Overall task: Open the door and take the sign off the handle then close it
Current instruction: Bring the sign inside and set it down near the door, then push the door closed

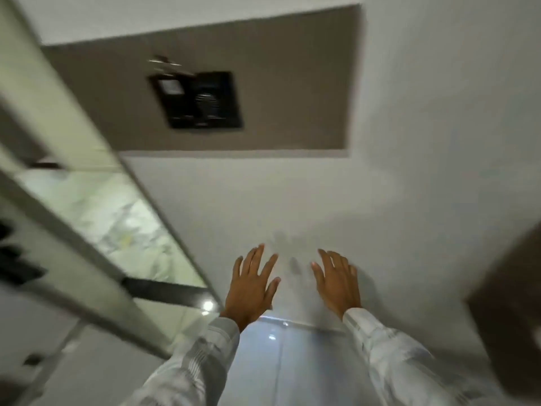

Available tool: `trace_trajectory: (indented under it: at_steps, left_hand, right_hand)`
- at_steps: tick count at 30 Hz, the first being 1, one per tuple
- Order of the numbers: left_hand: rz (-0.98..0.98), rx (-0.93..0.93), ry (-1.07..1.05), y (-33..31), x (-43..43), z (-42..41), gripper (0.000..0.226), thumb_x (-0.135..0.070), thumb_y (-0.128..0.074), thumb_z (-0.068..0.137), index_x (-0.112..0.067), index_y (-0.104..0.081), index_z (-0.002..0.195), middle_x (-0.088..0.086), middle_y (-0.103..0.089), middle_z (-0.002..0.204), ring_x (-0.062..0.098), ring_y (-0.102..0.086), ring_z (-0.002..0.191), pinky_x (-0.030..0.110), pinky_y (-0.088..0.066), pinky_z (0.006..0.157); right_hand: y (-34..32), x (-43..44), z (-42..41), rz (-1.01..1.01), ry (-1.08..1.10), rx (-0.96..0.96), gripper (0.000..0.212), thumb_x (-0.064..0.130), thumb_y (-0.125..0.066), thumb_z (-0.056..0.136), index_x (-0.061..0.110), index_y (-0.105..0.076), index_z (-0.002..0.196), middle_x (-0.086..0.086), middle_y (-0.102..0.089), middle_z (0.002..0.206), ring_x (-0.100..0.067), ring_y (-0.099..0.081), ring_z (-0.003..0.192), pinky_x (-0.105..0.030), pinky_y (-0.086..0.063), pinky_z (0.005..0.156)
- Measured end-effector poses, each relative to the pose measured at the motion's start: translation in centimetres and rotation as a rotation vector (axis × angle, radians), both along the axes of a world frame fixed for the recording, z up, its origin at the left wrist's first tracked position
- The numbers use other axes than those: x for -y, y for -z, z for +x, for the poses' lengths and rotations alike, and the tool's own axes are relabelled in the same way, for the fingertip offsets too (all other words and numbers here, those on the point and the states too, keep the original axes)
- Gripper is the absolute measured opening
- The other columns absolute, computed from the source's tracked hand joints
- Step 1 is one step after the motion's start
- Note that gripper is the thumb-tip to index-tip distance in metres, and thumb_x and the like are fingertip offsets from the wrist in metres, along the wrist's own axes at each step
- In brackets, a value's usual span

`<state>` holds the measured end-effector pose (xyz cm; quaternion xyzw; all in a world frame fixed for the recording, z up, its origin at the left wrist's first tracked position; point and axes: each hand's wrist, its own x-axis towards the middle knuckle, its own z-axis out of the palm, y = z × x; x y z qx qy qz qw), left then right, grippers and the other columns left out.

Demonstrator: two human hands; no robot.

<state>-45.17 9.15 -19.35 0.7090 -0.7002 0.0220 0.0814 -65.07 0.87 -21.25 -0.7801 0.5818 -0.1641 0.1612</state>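
Low in the middle of the view, both hands are reaching forward side by side toward a plain white wall (292, 206). The left hand (251, 285) is showing its back, fingers spread wide and holding nothing. The right hand (336, 284) is sitting just to the right of it, fingers also extended and loosely apart, likewise empty. Whether the fingertips are touching the wall or hovering just off it, I cannot tell; faint shadows are lying on the paint between and beyond them. Pale striped sleeves (392, 358) are covering both forearms.

Farther up the wall, a grey-brown panel (278, 92) is carrying a dark square control plate (202, 101), blurred, with a small metallic fitting just above it. Along the left, a pale frame (58, 118) is running diagonally, with a marbled, glossy surface (117, 218) showing beside it. At the right edge a dark brown edge (509, 303) is intruding, too blurred to identify.

Neither the door handle nor the sign is showing clearly anywhere in view, so I cannot tell where they are.
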Motion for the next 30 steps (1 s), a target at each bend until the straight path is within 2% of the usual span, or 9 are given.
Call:
trace_trajectory:
  at_steps: [4, 7, 10, 14, 18, 21, 23, 28, 30]
  left_hand:
    - [-0.195, 0.050, -0.309, -5.5, -7.9, 13.8, 0.055, -0.046, -0.032, 0.099, -0.023, -0.040, 0.148, 0.013, -0.033, 0.159, 0.032, -0.034, 0.145, 0.055, -0.030, 0.116]
    - [-0.298, 0.128, -0.466, -8.8, -14.1, 21.7, 0.056, -0.044, -0.036, 0.098, -0.024, -0.033, 0.151, 0.013, -0.026, 0.161, 0.030, -0.029, 0.148, 0.051, -0.022, 0.119]
    - [-0.348, 0.153, -0.594, -10.7, -19.3, 26.9, 0.061, -0.047, -0.032, 0.098, -0.024, -0.023, 0.154, 0.011, -0.016, 0.164, 0.029, -0.019, 0.150, 0.051, -0.021, 0.119]
    - [-0.406, 0.128, -0.743, -12.6, -22.4, 32.7, 0.066, -0.053, -0.023, 0.099, -0.024, -0.012, 0.156, 0.005, -0.005, 0.167, 0.023, -0.008, 0.153, 0.049, -0.018, 0.121]
    - [-0.446, 0.111, -0.718, -15.5, -21.1, 36.6, 0.070, -0.059, -0.017, 0.098, -0.026, 0.003, 0.156, -0.001, 0.004, 0.167, 0.016, 0.004, 0.153, 0.044, -0.008, 0.124]
    - [-0.443, 0.101, -0.653, -16.6, -18.8, 38.0, 0.076, -0.066, -0.012, 0.096, -0.024, 0.011, 0.155, -0.003, 0.011, 0.166, 0.010, 0.013, 0.152, 0.039, 0.001, 0.124]
    - [-0.457, 0.081, -0.623, -16.3, -17.3, 38.7, 0.081, -0.070, -0.012, 0.095, -0.021, 0.011, 0.155, -0.003, 0.011, 0.166, 0.009, 0.013, 0.152, 0.036, 0.005, 0.123]
    - [-0.498, 0.063, -0.559, -15.5, -15.5, 39.6, 0.086, -0.071, -0.022, 0.094, -0.018, 0.007, 0.156, 0.003, 0.002, 0.167, 0.011, 0.005, 0.153, 0.039, 0.000, 0.124]
    - [-0.516, 0.063, -0.519, -15.7, -14.7, 39.6, 0.086, -0.070, -0.025, 0.094, -0.018, 0.008, 0.156, 0.003, 0.001, 0.167, 0.013, 0.003, 0.153, 0.041, -0.003, 0.124]
  right_hand:
    - [-4.8, -2.7, 16.0, -0.127, -0.320, 0.127, 0.047, 0.043, -0.040, 0.104, 0.021, -0.046, 0.146, -0.005, -0.052, 0.146, -0.025, -0.045, 0.134, -0.041, -0.033, 0.109]
    - [-10.1, -5.3, 26.7, -0.239, -0.513, 0.241, 0.048, 0.041, -0.044, 0.103, 0.021, -0.044, 0.147, -0.008, -0.050, 0.148, -0.027, -0.047, 0.134, -0.043, -0.036, 0.109]
    - [-16.3, -7.5, 35.2, -0.378, -0.644, 0.339, 0.051, 0.041, -0.043, 0.104, 0.024, -0.037, 0.151, -0.007, -0.039, 0.157, -0.028, -0.039, 0.142, -0.045, -0.032, 0.113]
    - [-24.1, -10.3, 44.0, -0.648, -0.781, 0.473, 0.057, 0.026, -0.054, 0.101, 0.013, -0.034, 0.153, -0.013, -0.033, 0.160, -0.030, -0.034, 0.145, -0.048, -0.034, 0.113]
    - [-28.6, -12.1, 49.9, -0.905, -0.918, 0.449, 0.067, 0.024, -0.048, 0.100, 0.005, -0.019, 0.157, -0.014, -0.015, 0.165, -0.026, -0.013, 0.153, -0.045, -0.017, 0.124]
    - [-29.4, -12.0, 52.8, -1.096, -0.956, 0.351, 0.064, 0.029, -0.038, 0.102, 0.007, -0.014, 0.157, -0.010, -0.008, 0.166, -0.022, -0.008, 0.154, -0.043, -0.011, 0.125]
    - [-29.2, -11.0, 54.1, -1.163, -0.949, 0.367, 0.066, 0.029, -0.036, 0.101, 0.008, -0.009, 0.158, -0.007, -0.003, 0.166, -0.018, -0.004, 0.154, -0.040, -0.008, 0.125]
    - [-28.7, -9.0, 55.0, -1.247, -0.975, 0.470, 0.074, 0.028, -0.040, 0.098, 0.012, 0.004, 0.156, -0.004, -0.010, 0.165, -0.015, -0.003, 0.152, -0.041, -0.012, 0.126]
    - [-28.9, -7.8, 54.5, -1.269, -0.969, 0.474, 0.076, 0.030, -0.039, 0.098, 0.012, 0.008, 0.156, -0.008, -0.021, 0.164, -0.015, -0.006, 0.151, -0.042, -0.015, 0.125]
